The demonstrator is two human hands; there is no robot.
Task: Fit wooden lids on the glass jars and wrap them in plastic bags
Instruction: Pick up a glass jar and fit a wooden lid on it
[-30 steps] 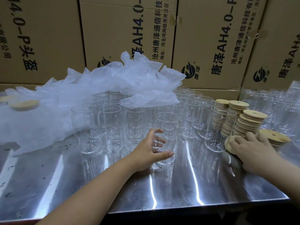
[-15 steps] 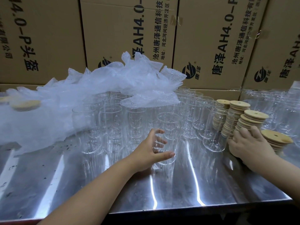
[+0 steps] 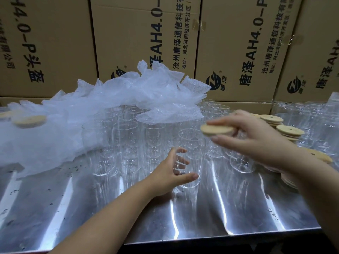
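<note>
Here, left hand (image 3: 169, 174) grips upright jar (image 3: 192, 142); right hand (image 3: 256, 142) pinches wooden lid (image 3: 216, 130).

A packing room or warehouse is shown. A wall of printed cardboard cartons (image 3: 143, 43) is stacked behind a steel worktop (image 3: 201, 217), on which rows of identical glass jars (image 3: 126, 142), stacked wooden lids (image 3: 286, 131) and a heap of plastic bags (image 3: 102, 101) are laid out.

We see the left hand (image 3: 169, 172) gripping a glass jar (image 3: 191, 158) — at its 1 o'clock, the right hand (image 3: 256, 138) pinches a wooden lid (image 3: 216, 130).
</note>
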